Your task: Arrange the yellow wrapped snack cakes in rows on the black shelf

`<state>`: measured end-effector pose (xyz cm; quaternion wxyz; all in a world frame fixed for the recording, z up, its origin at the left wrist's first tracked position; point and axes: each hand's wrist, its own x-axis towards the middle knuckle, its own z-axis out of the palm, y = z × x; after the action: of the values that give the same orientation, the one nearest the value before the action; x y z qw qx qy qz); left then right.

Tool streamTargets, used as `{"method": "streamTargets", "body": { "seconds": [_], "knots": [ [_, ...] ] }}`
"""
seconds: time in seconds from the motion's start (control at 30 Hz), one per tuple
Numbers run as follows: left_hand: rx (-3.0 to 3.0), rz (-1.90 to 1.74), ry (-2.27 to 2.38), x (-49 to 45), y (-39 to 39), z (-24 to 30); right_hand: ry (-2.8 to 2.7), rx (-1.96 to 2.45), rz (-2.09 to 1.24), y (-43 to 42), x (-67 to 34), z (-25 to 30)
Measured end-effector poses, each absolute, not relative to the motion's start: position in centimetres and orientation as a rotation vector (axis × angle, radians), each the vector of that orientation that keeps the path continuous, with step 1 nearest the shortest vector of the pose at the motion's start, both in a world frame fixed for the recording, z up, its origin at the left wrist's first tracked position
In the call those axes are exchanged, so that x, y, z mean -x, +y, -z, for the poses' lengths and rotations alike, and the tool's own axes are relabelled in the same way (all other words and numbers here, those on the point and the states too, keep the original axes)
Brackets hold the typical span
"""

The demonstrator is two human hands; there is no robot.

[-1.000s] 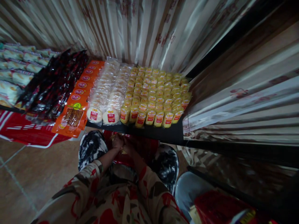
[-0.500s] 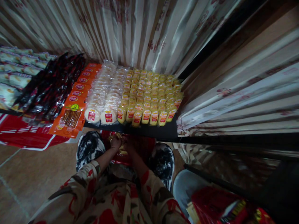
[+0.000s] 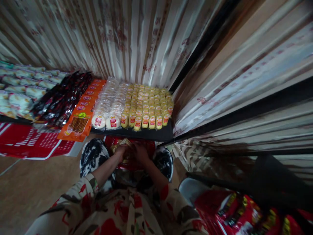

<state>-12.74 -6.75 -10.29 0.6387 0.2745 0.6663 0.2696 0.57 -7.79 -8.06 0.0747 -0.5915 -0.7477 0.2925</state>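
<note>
Between my knees lies a shiny red package (image 3: 150, 146), below the front edge of the shelf. My left hand (image 3: 120, 152) is closed on a gold-wrapped packet (image 3: 124, 141) above it. Close beside it, my right hand (image 3: 140, 152) reaches into the same spot, its fingers curled downward; shadow hides what they grip. More gold wrapping (image 3: 127, 158) shows under the hands. Just beyond, on the dark shelf (image 3: 156, 134), stand rows of small yellow-wrapped cakes (image 3: 146, 107) and round white wrapped biscuits (image 3: 112, 122).
Orange snack packets (image 3: 77, 125), dark shiny packets (image 3: 63, 101) and white packets (image 3: 22, 98) line the shelf leftward. A red and white bag (image 3: 36, 142) hangs below. Pleated curtains (image 3: 137, 39) enclose the back and right. Red packages (image 3: 234, 212) sit at lower right by a pale container (image 3: 192, 189).
My view has turned a little, so the shelf goods sit lower and the rightmost ones farther left. My hands have spread slightly apart, and more of the gold packet shows.
</note>
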Motion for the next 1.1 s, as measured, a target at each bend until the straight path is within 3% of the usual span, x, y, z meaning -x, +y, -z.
{"method": "streamTargets", "body": {
  "seconds": [0.2, 0.5, 0.67, 1.1],
  "knots": [
    [-0.574, -0.729, 1.456, 12.2, -7.9, 7.6, -2.170, 1.715, -0.839, -7.2, -2.8, 3.7],
    [-0.838, -0.936, 1.391, 11.8, -9.7, 2.8, -1.986, 1.499, -1.083, -7.0, -5.2, -2.4],
    [-0.868, -0.965, 1.280, 11.6, -9.9, 0.1, -1.731, 1.433, -1.301, -6.6, -6.2, -3.1],
    [-0.998, -0.985, 1.241, 9.8, -7.0, -3.6, -0.959, 1.259, -1.458, -8.9, -6.1, -2.0]
  ]
}}
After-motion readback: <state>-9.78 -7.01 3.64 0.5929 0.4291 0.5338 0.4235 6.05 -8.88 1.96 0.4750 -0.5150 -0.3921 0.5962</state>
